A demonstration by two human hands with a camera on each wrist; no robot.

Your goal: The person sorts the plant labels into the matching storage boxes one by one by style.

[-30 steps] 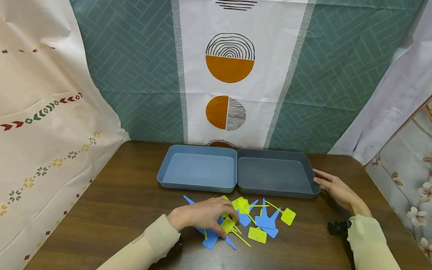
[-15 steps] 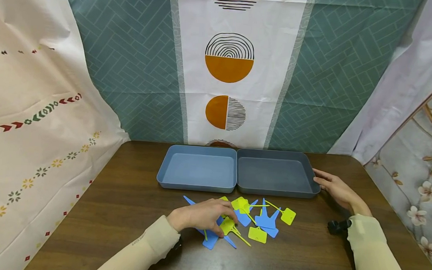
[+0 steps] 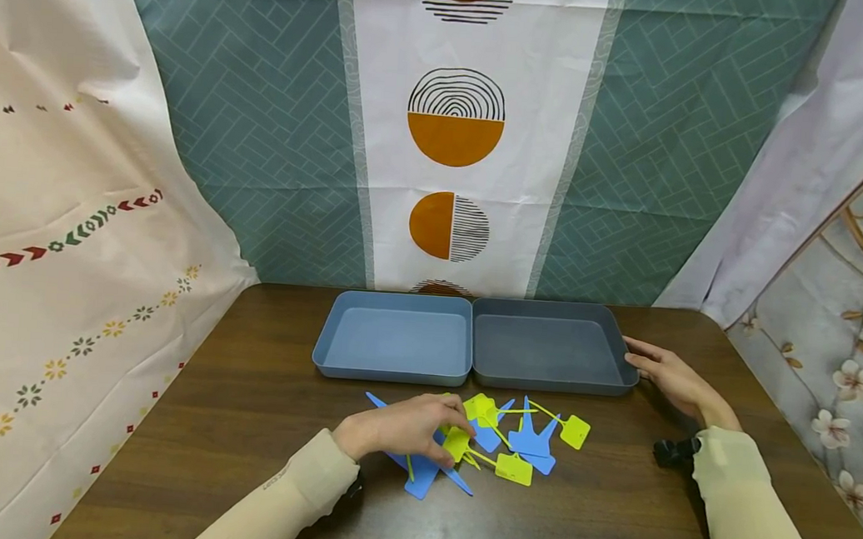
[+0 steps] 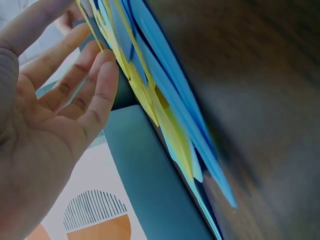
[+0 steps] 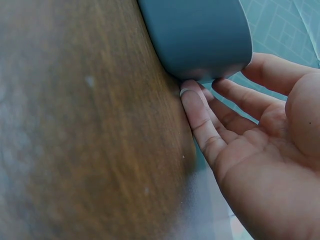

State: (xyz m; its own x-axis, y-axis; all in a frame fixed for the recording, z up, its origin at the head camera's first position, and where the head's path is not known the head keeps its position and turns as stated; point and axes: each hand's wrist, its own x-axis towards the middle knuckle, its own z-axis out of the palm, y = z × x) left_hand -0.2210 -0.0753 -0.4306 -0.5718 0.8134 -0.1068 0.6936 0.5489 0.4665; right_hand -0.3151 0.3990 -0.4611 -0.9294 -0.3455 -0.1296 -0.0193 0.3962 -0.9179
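My left hand (image 3: 409,425) reaches into a loose pile of plant tags in the head view, thumb and index finger on either side of a yellow plant tag (image 3: 457,443) whose stem points right. In the left wrist view its other fingers (image 4: 95,95) curve beside the pile. Blue plant tags (image 3: 424,476) lie under this hand, partly hidden. More yellow tags (image 3: 514,468) and blue tags (image 3: 532,443) spread to the right. My right hand (image 3: 679,383) touches the outer right wall of the dark grey tray (image 5: 200,40) with its fingertips, the fingers fairly straight.
A lighter blue-grey tray (image 3: 394,377) stands against the left side of the dark tray at the back of the wooden table (image 3: 255,424). Patterned cloths (image 3: 276,125) hang behind the table and at both sides.
The yellow tag between my left thumb and index finger has turned, its stem swinging up and to the right, and shifted slightly away from me. My right hand stays at the tray.
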